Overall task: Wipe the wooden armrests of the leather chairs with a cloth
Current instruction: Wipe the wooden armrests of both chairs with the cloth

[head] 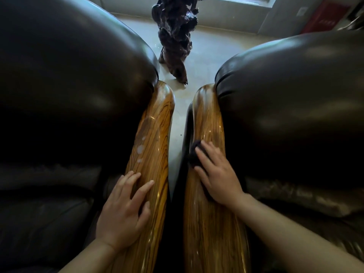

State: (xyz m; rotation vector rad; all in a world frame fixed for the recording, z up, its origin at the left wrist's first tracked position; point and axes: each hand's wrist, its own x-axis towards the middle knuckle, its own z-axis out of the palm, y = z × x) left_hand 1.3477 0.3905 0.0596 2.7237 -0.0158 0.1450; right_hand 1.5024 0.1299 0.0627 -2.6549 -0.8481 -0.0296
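Two dark leather chairs stand side by side, the left chair (69, 79) and the right chair (295, 99). Between them run two glossy striped wooden armrests, the left armrest (155, 125) and the right armrest (208, 119). My left hand (124, 211) lies flat on the left armrest with fingers spread and nothing in it. My right hand (216, 174) presses a small dark cloth (194, 154) onto the right armrest; the cloth shows past my fingertips and mostly hides under my palm. Pale spots mark the left armrest ahead of my fingers.
A narrow strip of pale floor (177, 123) runs between the two armrests. A dark gnarled wooden sculpture (175, 36) stands on the floor beyond the chairs. A wall and window ledge (236, 8) lie at the back, with a red panel (325, 16) at the far right.
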